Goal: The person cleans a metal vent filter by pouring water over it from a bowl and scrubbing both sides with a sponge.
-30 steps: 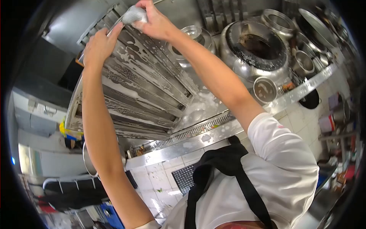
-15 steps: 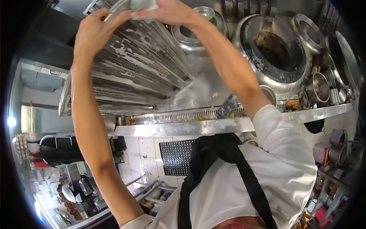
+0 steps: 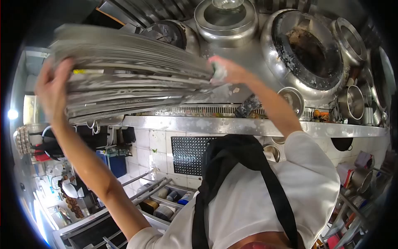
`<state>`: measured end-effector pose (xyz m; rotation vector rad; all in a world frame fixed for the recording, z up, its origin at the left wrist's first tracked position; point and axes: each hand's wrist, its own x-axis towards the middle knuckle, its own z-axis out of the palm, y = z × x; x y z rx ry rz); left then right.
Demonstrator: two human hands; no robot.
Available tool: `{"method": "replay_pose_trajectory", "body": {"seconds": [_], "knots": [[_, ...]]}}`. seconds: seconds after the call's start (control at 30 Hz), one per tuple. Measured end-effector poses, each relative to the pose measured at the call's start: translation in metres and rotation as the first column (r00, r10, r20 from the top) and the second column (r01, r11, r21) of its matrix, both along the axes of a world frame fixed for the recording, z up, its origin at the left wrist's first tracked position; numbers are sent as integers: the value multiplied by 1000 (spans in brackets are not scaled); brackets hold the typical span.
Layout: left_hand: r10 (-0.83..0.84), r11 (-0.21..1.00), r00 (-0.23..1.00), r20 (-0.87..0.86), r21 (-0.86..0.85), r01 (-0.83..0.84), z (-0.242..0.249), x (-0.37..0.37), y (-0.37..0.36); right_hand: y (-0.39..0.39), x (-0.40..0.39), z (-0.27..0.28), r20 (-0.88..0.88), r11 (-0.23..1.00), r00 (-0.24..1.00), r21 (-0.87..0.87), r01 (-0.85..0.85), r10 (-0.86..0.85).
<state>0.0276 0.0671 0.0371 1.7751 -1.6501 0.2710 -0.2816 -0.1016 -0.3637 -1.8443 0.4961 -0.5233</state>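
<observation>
A slatted metal hood filter (image 3: 137, 62), streaked with suds and blurred by motion, is tilted above the left of the steel range top (image 3: 232, 97). My left hand (image 3: 54, 89) grips its left end, fingers wrapped around the edge. At the opposite end is my right hand (image 3: 233, 71), closed on a pale, greenish-white pad (image 3: 219, 72) that meets the filter's edge. A dark, worn block-like object (image 3: 248, 106) lies beside the slotted drain gutter (image 3: 195, 111), below my right forearm.
A blackened wok burner (image 3: 309, 52) takes up the right, with a round steel pot ring (image 3: 226, 25) behind the filter. Steel pots (image 3: 351, 101) cluster at the far right. The steel front rail (image 3: 186, 123) runs before me, with a black floor mat (image 3: 190, 155) below.
The filter has swung from a steep stance to a flatter, sideways one. My left hand has moved left and lower; my right hand has come down and right to the filter's other end.
</observation>
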Motion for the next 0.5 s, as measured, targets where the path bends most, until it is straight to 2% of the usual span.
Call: {"method": "replay_pose_trajectory", "body": {"seconds": [0.03,0.07,0.1,0.13,0.17,0.23,0.27,0.33,0.37,0.4,0.43,0.47,0.5], "knots": [[69,997,967,246,-54,-57,15,66,31,-11,-14,31,35,986,998,-153,64,-60],[171,983,869,464,-146,-115,31,131,61,-13,-29,67,77,946,990,-295,134,-116],[210,961,898,387,-250,-117,25,156,84,-13,-43,111,78,834,979,-513,203,-190],[233,928,923,305,-353,-118,19,181,107,-12,-55,162,60,867,995,-487,101,-83],[19,876,929,-368,-442,-194,-15,175,117,-7,-61,196,53,799,995,-593,99,-84],[153,739,959,-240,-616,-272,-85,236,132,5,-63,267,-19,478,998,-877,-42,52],[178,716,968,-175,-652,-249,-131,260,132,12,-60,281,-25,461,999,-886,-39,38],[77,733,937,-342,-618,-286,-203,251,122,24,-46,306,-355,672,905,-614,-414,234],[-121,681,800,-588,-635,-364,-233,234,110,23,-39,300,-364,658,904,-628,-416,224],[-14,698,912,-409,-657,-284,-279,251,106,17,-35,276,-434,658,900,-664,-356,49],[-87,774,788,-609,-540,-332,-292,216,105,15,-31,263,-481,638,865,-713,-291,-143],[-194,710,703,-685,-592,-381,-314,206,96,23,-22,266,-485,705,871,-644,-297,-76],[-174,711,662,-729,-558,-428,-333,195,93,26,-14,261,-510,801,859,-535,-271,-51]]}}
